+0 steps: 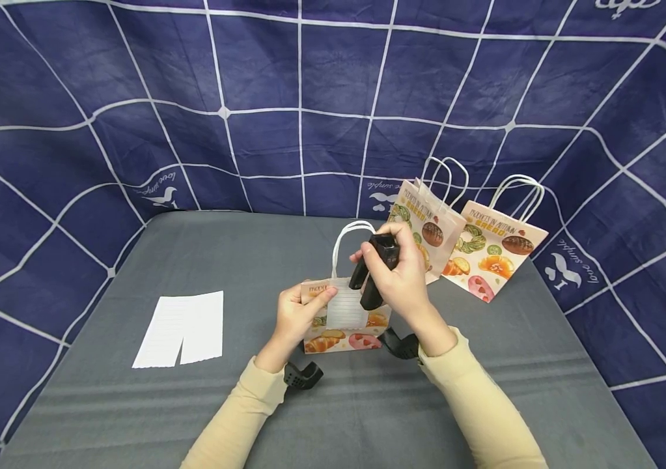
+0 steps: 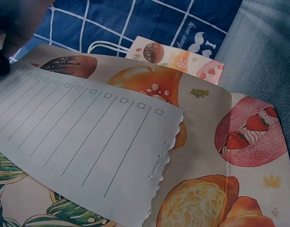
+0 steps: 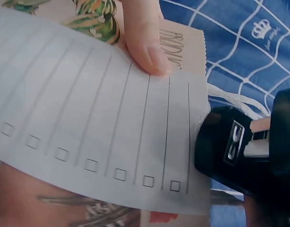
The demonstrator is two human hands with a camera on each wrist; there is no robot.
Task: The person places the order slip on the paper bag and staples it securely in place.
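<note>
A small paper bag (image 1: 341, 342) with bread prints and white twisted handles stands upright in front of me. Against its front lies a lined checklist sheet (image 1: 347, 311) with a torn lower edge, seen close in the left wrist view. My left hand (image 1: 297, 317) pinches sheet and bag together at the top left, thumb in front. A black stapler (image 1: 385, 251) is gripped in my right hand (image 1: 401, 277), over the bag's top right. In the right wrist view, the stapler's metal plate (image 3: 235, 142) shows right at the top edge of sheet and bag.
Two similar bread-print bags, one (image 1: 450, 251) partly behind my right hand and one (image 1: 493, 251) beside it, stand at the back right. White lined sheets (image 1: 183, 329) lie on the grey table (image 1: 239, 254) to the left. A blue checked cloth (image 1: 262, 78) encloses the back and sides.
</note>
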